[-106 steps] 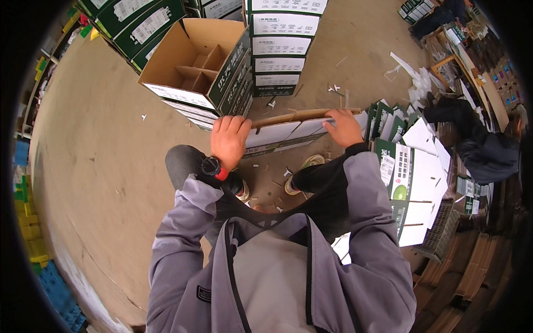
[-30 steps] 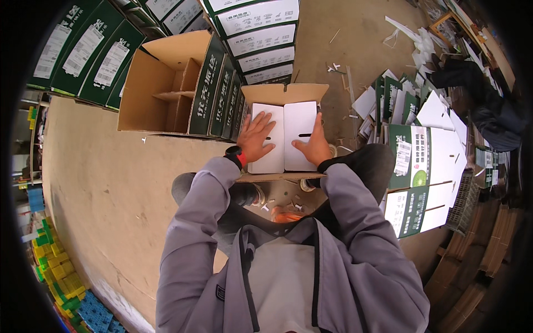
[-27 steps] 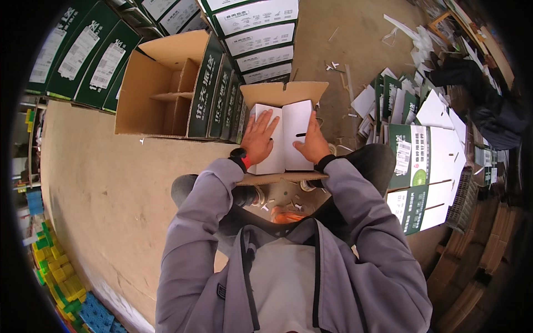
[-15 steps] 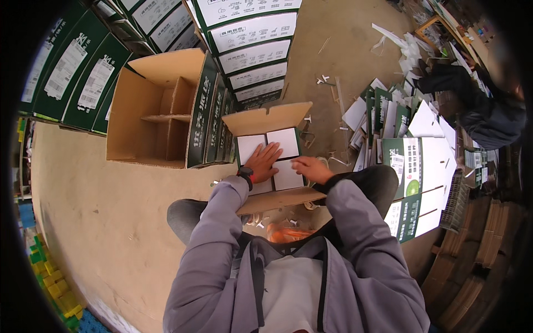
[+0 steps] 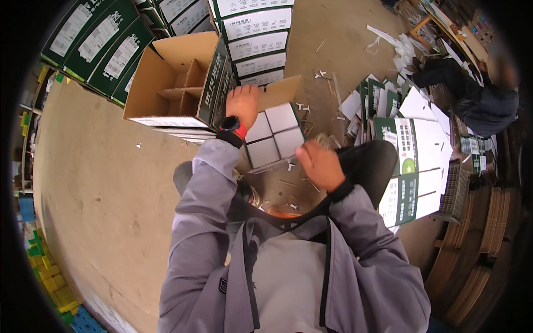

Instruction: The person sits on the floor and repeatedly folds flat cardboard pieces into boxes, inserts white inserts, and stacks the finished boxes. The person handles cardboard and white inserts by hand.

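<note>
Cardboard box straight ahead on the floor, left hand gripping its far flap, right hand nearer, loosely curled, empty.

Single fisheye view from the head, looking steeply down over chest and forearms, close to the left hand, right hand and white-lined carton; floor and stacked cartons curving toward the rim.
</note>
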Tool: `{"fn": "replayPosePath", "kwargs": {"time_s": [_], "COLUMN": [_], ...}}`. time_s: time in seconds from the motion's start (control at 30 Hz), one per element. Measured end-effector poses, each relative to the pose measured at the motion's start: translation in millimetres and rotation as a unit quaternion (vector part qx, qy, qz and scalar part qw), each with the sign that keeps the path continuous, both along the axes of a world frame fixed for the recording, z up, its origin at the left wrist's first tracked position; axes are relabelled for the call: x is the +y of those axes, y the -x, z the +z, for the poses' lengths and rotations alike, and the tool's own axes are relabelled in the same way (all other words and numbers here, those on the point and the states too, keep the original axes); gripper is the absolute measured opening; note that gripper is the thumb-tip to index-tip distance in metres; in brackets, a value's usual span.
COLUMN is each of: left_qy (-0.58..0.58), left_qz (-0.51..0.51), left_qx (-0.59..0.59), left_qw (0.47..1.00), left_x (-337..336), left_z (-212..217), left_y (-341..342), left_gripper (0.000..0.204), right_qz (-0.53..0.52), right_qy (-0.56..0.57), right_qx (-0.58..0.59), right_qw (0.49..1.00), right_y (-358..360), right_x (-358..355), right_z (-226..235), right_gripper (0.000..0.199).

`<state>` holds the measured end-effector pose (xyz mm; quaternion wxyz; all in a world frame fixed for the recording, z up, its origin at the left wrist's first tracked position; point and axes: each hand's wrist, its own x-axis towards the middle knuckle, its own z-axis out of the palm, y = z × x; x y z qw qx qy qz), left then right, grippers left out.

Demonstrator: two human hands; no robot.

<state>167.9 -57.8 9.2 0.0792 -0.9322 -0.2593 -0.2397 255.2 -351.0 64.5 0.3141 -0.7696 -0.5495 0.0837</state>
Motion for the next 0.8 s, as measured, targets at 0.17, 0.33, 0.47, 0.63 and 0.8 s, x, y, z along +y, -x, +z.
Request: {"fn": "replayPosePath", "kwargs": {"time_s": [0.17,0.33,0.47,0.63,0.8], "left_qy": [0.09,0.41,0.41,0.427,0.291], "left_qz": [0.071,-0.015,-0.04,0.034,0.074], "left_qx": [0.055,-0.187,-0.109,-0.181,-0.119], "left_qw": [0.992,0.893,0.904,0.886,0.946], "left_x": [-56,-125,-165,-162,-153], "left_z": [16,-10,-42,-88,-97], "left_y": [54,110,122,94,85], "left_gripper": [0.003,0.047,0.115,0.102,0.094], "right_qz": [-0.094,-0.001,0.034,-0.071,-0.033], "right_qy": [-0.056,-0.159,-0.083,0.002,0.066], "right_qx": [-0.025,0.351,0.363,0.147,-0.02], "right_qw": [0.994,0.923,0.928,0.987,0.997], "right_y": [-73,-115,-117,-101,-79], "right_x": [-2,-13,-37,-15,-8], "right_z": [-6,-76,-127,-130,-121], "right_gripper": [0.033,0.066,0.086,0.092,0.088]}}
